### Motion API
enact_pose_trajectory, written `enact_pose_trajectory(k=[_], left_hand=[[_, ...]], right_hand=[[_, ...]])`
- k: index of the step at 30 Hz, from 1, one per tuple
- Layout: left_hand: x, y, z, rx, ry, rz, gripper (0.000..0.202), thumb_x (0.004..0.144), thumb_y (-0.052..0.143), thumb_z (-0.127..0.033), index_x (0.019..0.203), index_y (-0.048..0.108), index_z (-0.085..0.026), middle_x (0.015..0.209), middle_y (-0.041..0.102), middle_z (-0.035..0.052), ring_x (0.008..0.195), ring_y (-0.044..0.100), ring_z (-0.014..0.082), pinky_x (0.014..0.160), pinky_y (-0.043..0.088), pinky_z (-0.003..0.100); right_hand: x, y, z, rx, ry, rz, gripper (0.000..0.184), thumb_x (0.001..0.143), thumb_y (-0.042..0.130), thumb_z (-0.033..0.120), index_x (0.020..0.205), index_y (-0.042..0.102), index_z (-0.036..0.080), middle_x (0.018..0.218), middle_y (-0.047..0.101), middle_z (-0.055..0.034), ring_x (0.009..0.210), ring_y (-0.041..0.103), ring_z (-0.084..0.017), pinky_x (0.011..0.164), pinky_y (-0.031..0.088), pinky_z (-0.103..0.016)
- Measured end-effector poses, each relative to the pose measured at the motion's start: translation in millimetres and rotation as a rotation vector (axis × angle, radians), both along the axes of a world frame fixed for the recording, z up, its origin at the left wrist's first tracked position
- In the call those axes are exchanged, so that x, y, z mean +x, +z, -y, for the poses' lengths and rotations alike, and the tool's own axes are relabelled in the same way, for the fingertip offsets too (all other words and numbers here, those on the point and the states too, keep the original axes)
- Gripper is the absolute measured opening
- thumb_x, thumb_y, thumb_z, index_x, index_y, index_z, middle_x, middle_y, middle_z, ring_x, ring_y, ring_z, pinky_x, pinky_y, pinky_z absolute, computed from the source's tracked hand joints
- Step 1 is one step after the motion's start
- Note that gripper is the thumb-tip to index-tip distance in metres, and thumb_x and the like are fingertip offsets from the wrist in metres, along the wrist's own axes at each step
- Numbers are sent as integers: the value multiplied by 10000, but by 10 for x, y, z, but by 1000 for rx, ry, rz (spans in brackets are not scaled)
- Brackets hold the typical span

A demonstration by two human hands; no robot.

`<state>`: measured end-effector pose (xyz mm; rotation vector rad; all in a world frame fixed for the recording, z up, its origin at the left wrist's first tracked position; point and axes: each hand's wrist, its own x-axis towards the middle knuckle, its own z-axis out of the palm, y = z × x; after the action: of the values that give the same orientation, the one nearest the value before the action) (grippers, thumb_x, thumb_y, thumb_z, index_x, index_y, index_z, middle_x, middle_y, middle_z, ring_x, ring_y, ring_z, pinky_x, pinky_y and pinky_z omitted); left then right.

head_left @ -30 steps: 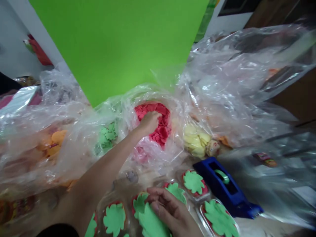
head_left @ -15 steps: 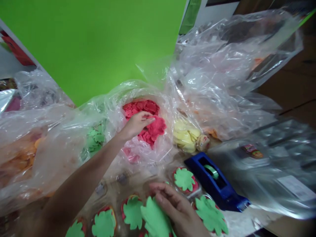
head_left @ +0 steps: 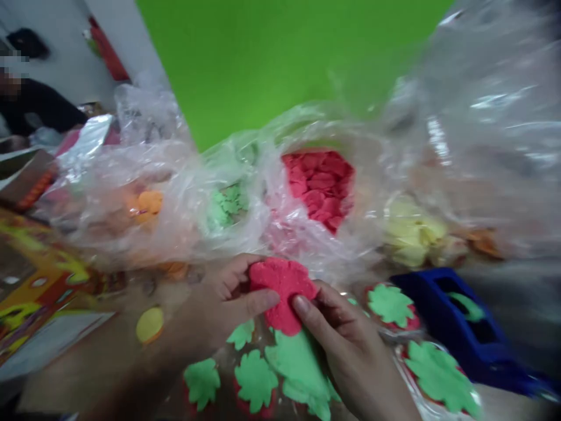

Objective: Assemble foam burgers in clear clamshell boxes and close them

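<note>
A red foam-like piece with a scalloped edge (head_left: 283,278) is pinched between my hands. My left hand (head_left: 232,301) grips its left side, thumb on top. My right hand (head_left: 346,336) holds its lower right edge, the thumb pressed on its face. Below the red piece, green leaf-shaped pieces (head_left: 302,368) lie against my right hand; whether its hidden fingers hold them I cannot tell. Around my hands sit small clear packs with green leaf shapes over red, such as one pack (head_left: 390,307) on the right. Behind them is an open plastic bag of red pieces (head_left: 322,184).
A blue tape dispenser (head_left: 460,316) stands at the right, near a bag with yellow pieces (head_left: 412,228). Plastic bags hold green pieces (head_left: 230,204) and orange pieces (head_left: 149,204). A yellow disc (head_left: 149,324) lies on the left. A green panel (head_left: 284,64) rises behind; a person (head_left: 41,105) is at far left.
My left hand has drawn back from the bag with the red piece, bringing it to my right hand, which now grips it too. The view has swung left.
</note>
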<state>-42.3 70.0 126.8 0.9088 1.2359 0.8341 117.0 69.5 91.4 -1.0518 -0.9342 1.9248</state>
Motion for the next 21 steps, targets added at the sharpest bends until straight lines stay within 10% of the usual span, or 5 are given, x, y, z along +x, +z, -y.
enact_pose_trajectory(k=[8,15,21], left_hand=[[-1471,-621,1193,136,998,-205,321,639,747,-336,911,619,-224,836,694,-46,740,634,98,735,487,199],[-1690,-972,1427,-1,615,-697,263,786,530,-344,956,605,-157,896,692,50,835,638,188,763,497,306],[-1686,-1296,1308,58,617,-974,201,828,445,-191,958,597,-186,983,646,62,961,578,200,907,425,368]], right_hand=[[-470,-592,440,-140,366,195,393,661,717,471,972,667,238,948,697,-57,844,651,-184,703,542,-257],[-520,-667,492,-91,310,337,348,609,752,457,883,711,246,950,715,-67,788,669,-193,608,558,-216],[-609,-648,457,-57,282,434,376,537,769,498,811,721,245,810,731,-56,685,672,-190,550,555,-210]])
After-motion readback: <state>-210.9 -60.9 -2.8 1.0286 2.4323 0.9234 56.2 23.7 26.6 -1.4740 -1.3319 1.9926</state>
